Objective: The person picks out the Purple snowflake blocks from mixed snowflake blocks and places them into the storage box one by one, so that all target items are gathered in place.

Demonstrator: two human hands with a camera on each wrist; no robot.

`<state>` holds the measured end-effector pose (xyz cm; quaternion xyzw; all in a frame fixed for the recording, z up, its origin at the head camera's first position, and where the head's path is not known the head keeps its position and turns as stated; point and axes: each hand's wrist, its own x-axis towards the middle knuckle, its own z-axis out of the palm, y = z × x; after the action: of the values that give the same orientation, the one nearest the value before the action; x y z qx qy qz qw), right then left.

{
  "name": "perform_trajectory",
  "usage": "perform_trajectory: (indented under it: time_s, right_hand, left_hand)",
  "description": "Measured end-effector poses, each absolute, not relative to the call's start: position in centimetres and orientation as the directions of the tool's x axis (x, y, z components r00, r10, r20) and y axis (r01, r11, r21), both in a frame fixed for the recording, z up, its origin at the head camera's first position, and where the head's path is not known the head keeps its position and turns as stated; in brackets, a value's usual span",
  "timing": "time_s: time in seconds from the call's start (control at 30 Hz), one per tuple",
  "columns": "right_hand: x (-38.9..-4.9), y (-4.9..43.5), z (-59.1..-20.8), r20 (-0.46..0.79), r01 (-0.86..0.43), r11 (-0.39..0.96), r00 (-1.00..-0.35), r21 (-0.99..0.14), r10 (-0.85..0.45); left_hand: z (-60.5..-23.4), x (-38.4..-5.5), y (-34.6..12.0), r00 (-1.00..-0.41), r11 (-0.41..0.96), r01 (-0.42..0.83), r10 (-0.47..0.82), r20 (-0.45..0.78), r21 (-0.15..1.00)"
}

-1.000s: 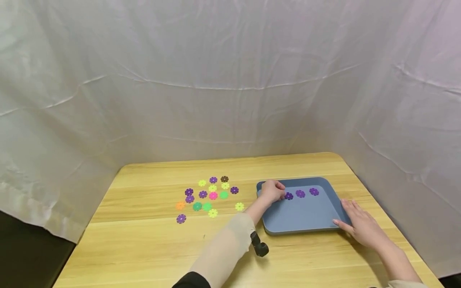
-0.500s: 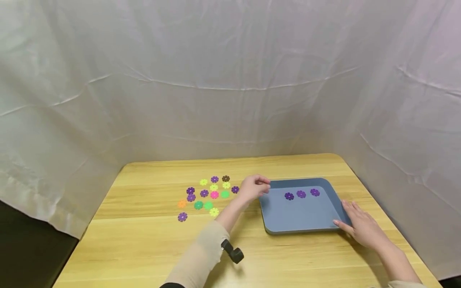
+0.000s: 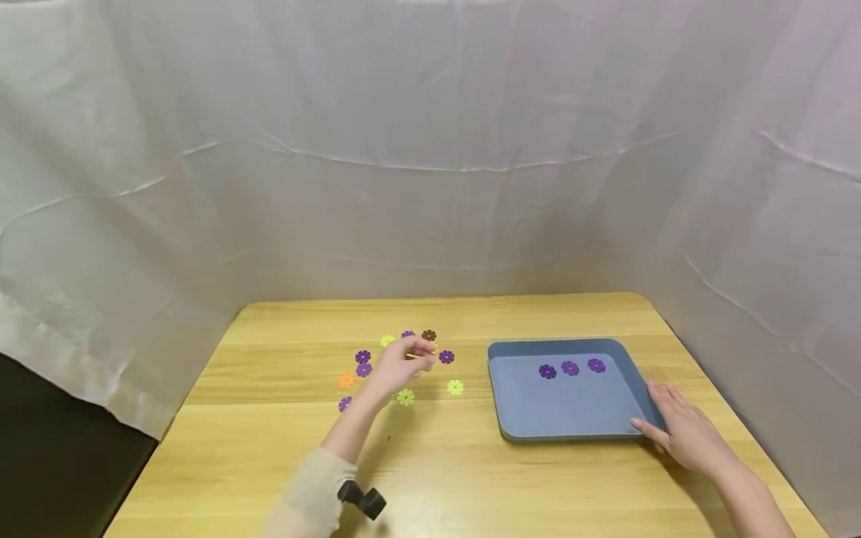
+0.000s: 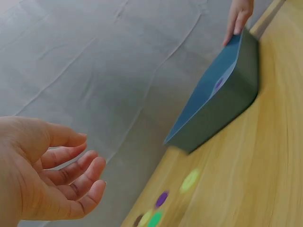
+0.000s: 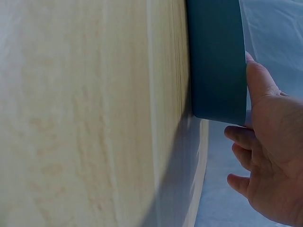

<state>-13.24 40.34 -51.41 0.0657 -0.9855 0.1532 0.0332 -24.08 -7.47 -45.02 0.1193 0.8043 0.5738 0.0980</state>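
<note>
A blue tray lies on the right half of the wooden table, with three purple flower discs in a row near its far side. My left hand hovers over a cluster of coloured flower discs at the table's middle. In the left wrist view that hand has loosely curled fingers with nothing in them, and the tray is behind it. My right hand rests flat against the tray's near right corner. In the right wrist view its thumb touches the tray wall.
Loose discs lie around my left hand: purple, brown, purple, yellow, orange. White cloth hangs behind and beside the table. A black wrist camera sits on my left forearm.
My left hand has left the tray's left end, where the third purple disc now lies, and moved left over the disc cluster. The right hand stays at the tray corner.
</note>
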Motion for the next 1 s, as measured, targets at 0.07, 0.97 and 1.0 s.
perform_trajectory:
  time_s: [0.07, 0.97, 1.0]
  right_hand:
    - [-13.2, 40.5, -51.5, 0.082, -0.138, 0.944, -0.990, -0.298, -0.119]
    - [-13.0, 40.9, -51.6, 0.117, -0.144, 0.940, -0.987, -0.309, -0.112]
    - [-13.0, 40.9, -51.6, 0.118, -0.144, 0.940, -0.987, -0.310, -0.112]
  left_hand:
    - [-45.1, -23.8, -9.1, -0.964, 0.339, 0.076, 0.266, -0.018, 0.938]
    - [-51.4, -22.6, -20.9, -0.981, 0.468, -0.115, 0.086, -0.175, 0.876]
    - [-51.5, -22.6, -20.7, -0.980, 0.466, -0.123, 0.081, -0.181, 0.876]
